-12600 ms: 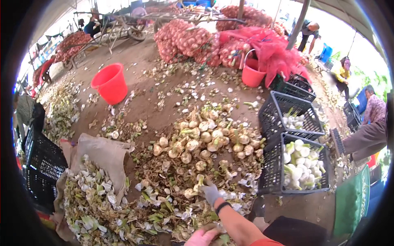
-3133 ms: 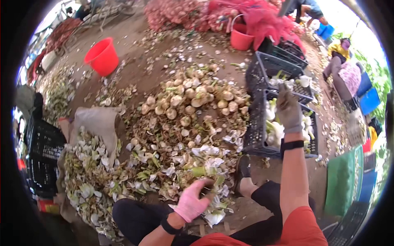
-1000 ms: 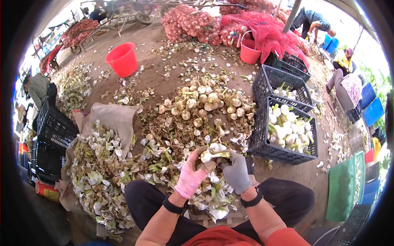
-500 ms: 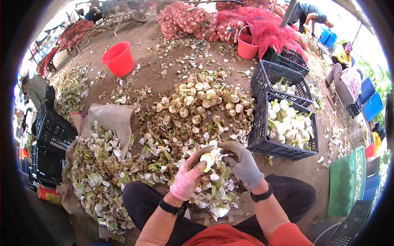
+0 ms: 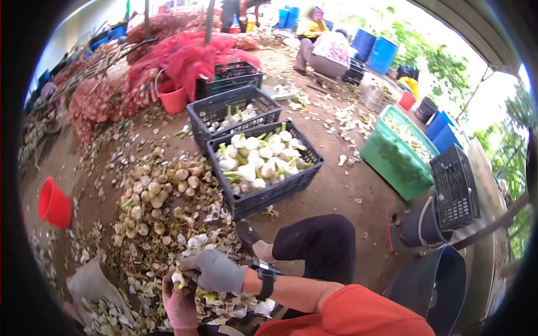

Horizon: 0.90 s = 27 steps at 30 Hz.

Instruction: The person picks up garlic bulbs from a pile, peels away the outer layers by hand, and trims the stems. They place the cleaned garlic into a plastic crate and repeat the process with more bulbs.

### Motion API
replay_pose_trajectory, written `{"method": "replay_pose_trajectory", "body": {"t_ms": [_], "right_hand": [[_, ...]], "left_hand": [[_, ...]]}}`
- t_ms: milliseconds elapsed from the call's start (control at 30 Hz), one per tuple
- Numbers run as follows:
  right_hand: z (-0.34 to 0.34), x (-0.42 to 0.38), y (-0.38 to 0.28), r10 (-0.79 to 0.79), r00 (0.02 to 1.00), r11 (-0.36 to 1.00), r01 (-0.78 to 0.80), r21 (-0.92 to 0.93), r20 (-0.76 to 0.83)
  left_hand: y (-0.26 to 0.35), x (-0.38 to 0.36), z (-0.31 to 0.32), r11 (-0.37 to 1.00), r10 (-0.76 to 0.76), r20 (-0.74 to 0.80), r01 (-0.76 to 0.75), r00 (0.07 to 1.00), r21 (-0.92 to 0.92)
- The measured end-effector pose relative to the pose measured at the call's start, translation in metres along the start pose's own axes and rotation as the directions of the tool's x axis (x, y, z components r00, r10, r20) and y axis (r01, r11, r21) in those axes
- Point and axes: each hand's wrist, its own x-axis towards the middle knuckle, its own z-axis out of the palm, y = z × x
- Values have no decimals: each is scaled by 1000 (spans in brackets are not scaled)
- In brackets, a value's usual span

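Note:
My left hand [image 5: 180, 307], in a pinkish glove with a dirty palm side, is closed around a white garlic bulb [image 5: 178, 279], only partly visible between the hands. Over it bends my right hand [image 5: 216, 271] in a grey glove, its curled fingers pressed against the bulb; the fingertips are hidden. Just beyond the hands lies a heap of untrimmed garlic bulbs [image 5: 151, 193] with brownish skins. Torn-off husks and leaves [image 5: 230, 305] cover the ground beneath my hands.
A black crate [image 5: 269, 193] of peeled white garlic stands ahead, with another partly filled crate [image 5: 235, 106] behind it. To the right are a green tub [image 5: 386, 148] and a dark bucket [image 5: 414, 227]. A red bucket [image 5: 55, 204] sits left. People work at the back.
My view has swung to the right, so the crates and heap appear farther left. Both hands stay together at the garlic bulb, with my right hand now covering more of it.

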Motion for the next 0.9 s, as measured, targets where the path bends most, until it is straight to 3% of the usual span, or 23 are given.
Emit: {"method": "replay_pose_trajectory", "body": {"t_ms": [167,267,400,467,500,533,600,633,667,733,800,867,900], "right_hand": [[1,-21,16,-15,985,989,-11,-148,-174],[-5,-33,17,33,987,984,-61,-169,-160],[-16,-38,21,29,993,985,-48,-168,-110],[-22,-39,24,29,997,987,-41,-156,-76],[-24,-40,24,27,997,986,-38,-163,-69],[-27,-40,25,25,998,985,-35,-170,-60],[-32,-42,27,29,999,982,-35,-184,-33],[-33,-42,29,45,999,981,-47,-186,-17],[-32,-42,31,61,998,980,-60,-189,-3],[-32,-40,45,49,998,981,-54,-185,-30],[-32,-38,63,132,991,945,-121,-305,16],[-30,-42,75,171,985,931,-156,-330,16],[-35,-45,79,235,963,916,-175,-361,129]], "left_hand": [[-13,-1,25,997,-82,-9,82,997,-5],[-18,-5,27,994,-111,-40,110,993,-13],[-18,-9,30,977,-181,99,191,978,-96],[-19,-9,36,973,-223,-6,222,975,-58],[-17,-6,31,961,-276,92,276,957,10],[-18,-4,31,964,-265,94,266,960,10],[-10,-7,51,885,-447,-31,437,894,-159],[-17,3,16,725,-614,124,619,780,-304],[-17,2,16,729,-608,125,614,784,-303],[-17,-3,18,741,-643,164,662,748,-111],[-12,-8,25,712,-671,166,690,723,-126],[-17,-9,15,767,-605,222,635,764,-94],[-10,-9,33,814,-560,299,580,773,25]]}}
